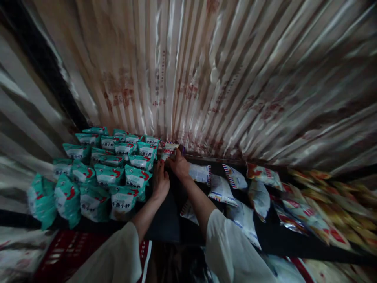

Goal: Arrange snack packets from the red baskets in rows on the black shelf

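A small snack bag (170, 148) with red lettering and a striped edge stands at the back of the black shelf (165, 224), near the sheeting. My right hand (179, 166) has its fingers closed on the bag's right side. Close by on the left, my left hand (160, 181) stretches its fingers up toward the bag's lower edge, beside the teal snack bags (138, 179). Whether its fingertips touch the bag is hard to see in the dim light. The teal bags stand upright in several rows to the left of my hands.
White snack bags with striped edges (220, 190) lie loosely on the right. Beyond them are red-and-white bags (265, 176) and yellow bags (347, 208). Wrinkled plastic sheeting (188, 78) hangs behind the shelf. A dark red box (70, 251) sits below, at left.
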A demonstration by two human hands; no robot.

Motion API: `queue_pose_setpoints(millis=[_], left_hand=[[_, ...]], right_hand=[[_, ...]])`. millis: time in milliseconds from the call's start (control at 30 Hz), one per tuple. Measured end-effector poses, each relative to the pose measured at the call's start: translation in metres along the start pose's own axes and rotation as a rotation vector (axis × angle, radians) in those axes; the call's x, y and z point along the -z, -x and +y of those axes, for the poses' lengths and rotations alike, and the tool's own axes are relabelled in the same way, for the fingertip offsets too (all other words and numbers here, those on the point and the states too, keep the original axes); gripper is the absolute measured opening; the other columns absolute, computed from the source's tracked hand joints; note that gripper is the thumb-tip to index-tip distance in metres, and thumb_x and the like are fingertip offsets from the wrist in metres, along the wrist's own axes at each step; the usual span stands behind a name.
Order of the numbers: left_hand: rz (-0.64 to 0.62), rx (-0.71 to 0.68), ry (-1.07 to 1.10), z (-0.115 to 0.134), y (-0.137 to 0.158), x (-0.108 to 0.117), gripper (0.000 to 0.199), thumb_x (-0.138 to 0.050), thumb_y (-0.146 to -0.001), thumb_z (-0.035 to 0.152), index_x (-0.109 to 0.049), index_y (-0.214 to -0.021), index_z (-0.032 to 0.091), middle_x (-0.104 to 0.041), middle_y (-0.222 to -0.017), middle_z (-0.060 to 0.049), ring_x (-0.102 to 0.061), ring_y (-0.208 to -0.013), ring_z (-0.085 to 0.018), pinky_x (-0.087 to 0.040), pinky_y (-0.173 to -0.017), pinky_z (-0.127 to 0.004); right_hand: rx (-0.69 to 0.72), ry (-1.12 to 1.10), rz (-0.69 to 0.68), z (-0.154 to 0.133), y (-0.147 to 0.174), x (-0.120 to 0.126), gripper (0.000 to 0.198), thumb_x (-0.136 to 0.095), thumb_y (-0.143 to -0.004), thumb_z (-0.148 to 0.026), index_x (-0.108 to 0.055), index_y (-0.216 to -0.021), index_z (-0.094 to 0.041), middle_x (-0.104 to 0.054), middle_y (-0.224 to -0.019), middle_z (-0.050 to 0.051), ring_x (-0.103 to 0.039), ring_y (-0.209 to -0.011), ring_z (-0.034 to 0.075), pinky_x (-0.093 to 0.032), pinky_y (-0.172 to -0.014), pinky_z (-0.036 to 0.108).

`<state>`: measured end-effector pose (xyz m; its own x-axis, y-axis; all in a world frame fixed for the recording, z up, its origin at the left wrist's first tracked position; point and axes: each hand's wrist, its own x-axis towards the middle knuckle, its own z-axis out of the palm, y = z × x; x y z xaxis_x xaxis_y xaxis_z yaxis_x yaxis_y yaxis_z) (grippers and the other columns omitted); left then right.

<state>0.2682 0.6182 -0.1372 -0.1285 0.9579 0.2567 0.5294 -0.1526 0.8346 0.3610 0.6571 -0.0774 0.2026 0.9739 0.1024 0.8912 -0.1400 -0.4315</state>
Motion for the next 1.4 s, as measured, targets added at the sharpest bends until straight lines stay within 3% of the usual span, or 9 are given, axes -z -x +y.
queue_pose_setpoints(millis=[233, 467, 567, 733, 833, 967, 1167, 1400], left_hand=[[-0.035, -0.060, 0.012, -0.008, -0.002, -0.010, 0.046, -0.040, -0.083, 0.011, -0.053, -0.127, 0.014, -0.045, -0.144, -0.012, -0.034, -0.138, -0.024, -0.026, -0.117, -0.047], [-0.042, -0.058, -0.032, -0.007, -0.001, -0.010, 0.044, -0.037, -0.084, 0.009, -0.054, -0.124, 0.006, -0.042, -0.145, -0.018, -0.033, -0.139, -0.024, -0.027, -0.117, -0.043], [-0.030, -0.057, -0.037, -0.004, 0.005, -0.006, 0.042, -0.037, -0.084, 0.009, -0.057, -0.121, 0.007, -0.043, -0.145, -0.017, -0.033, -0.139, -0.024, -0.028, -0.116, -0.042], [-0.067, 0.009, -0.035, 0.012, 0.026, -0.001, 0.036, -0.043, -0.085, 0.011, -0.061, -0.117, 0.011, -0.048, -0.141, -0.016, -0.043, -0.133, -0.026, -0.034, -0.113, -0.043], [-0.111, 0.029, -0.047, 0.024, 0.040, 0.003, 0.036, -0.044, -0.085, 0.010, -0.061, -0.117, 0.011, -0.049, -0.140, -0.017, -0.046, -0.130, -0.026, -0.037, -0.111, -0.042], [-0.173, 0.034, -0.061, 0.035, 0.054, 0.011, 0.035, -0.045, -0.084, 0.009, -0.062, -0.115, 0.010, -0.050, -0.138, -0.018, -0.048, -0.129, -0.025, -0.038, -0.110, -0.039], [-0.211, 0.011, -0.045, 0.042, 0.060, 0.023, 0.036, -0.044, -0.084, 0.008, -0.062, -0.115, 0.008, -0.056, -0.131, -0.017, -0.051, -0.125, -0.024, -0.038, -0.110, -0.038], [-0.177, 0.071, 0.096, 0.055, 0.065, 0.035, 0.042, -0.048, -0.086, 0.016, -0.051, -0.128, 0.009, -0.055, -0.133, -0.017, -0.051, -0.125, -0.023, -0.039, -0.108, -0.038]], right_hand=[[-0.003, 0.066, -0.091, -0.001, -0.004, -0.005, 0.057, -0.048, -0.090, -0.043, -0.034, -0.140, -0.019, -0.067, -0.112, 0.012, -0.063, -0.103, 0.025, -0.046, -0.083, 0.032], [0.081, 0.141, -0.017, -0.002, 0.005, 0.008, 0.054, -0.045, -0.093, -0.039, -0.037, -0.140, -0.014, -0.061, -0.121, 0.016, -0.057, -0.109, 0.026, -0.042, -0.090, 0.034], [0.161, 0.204, -0.002, 0.015, 0.017, 0.027, 0.049, -0.048, -0.092, -0.036, -0.045, -0.136, -0.014, -0.057, -0.128, 0.015, -0.052, -0.115, 0.026, -0.040, -0.095, 0.034], [0.187, 0.364, -0.120, 0.058, 0.042, 0.053, 0.054, -0.064, -0.082, -0.036, -0.053, -0.130, -0.016, -0.050, -0.137, 0.014, -0.038, -0.130, 0.032, -0.032, -0.104, 0.041], [0.168, 0.437, -0.155, 0.076, 0.054, 0.055, 0.068, -0.069, -0.077, -0.026, -0.042, -0.139, -0.019, -0.043, -0.145, 0.013, -0.031, -0.133, 0.036, -0.028, -0.105, 0.049], [0.198, 0.422, -0.101, 0.085, 0.059, 0.050, 0.056, -0.050, -0.085, -0.014, -0.042, -0.140, -0.020, -0.045, -0.144, 0.011, -0.038, -0.129, 0.034, -0.032, -0.101, 0.049], [0.179, 0.107, 0.027, 0.073, 0.063, 0.058, 0.059, -0.052, -0.081, -0.018, -0.038, -0.138, -0.015, -0.058, -0.128, 0.015, -0.052, -0.115, 0.030, -0.039, -0.096, 0.042], [0.044, -0.696, 0.001, 0.054, 0.073, 0.073, 0.042, -0.063, -0.071, -0.034, -0.053, -0.109, -0.021, -0.067, -0.102, 0.003, -0.062, -0.090, 0.020, -0.045, -0.084, 0.034]])
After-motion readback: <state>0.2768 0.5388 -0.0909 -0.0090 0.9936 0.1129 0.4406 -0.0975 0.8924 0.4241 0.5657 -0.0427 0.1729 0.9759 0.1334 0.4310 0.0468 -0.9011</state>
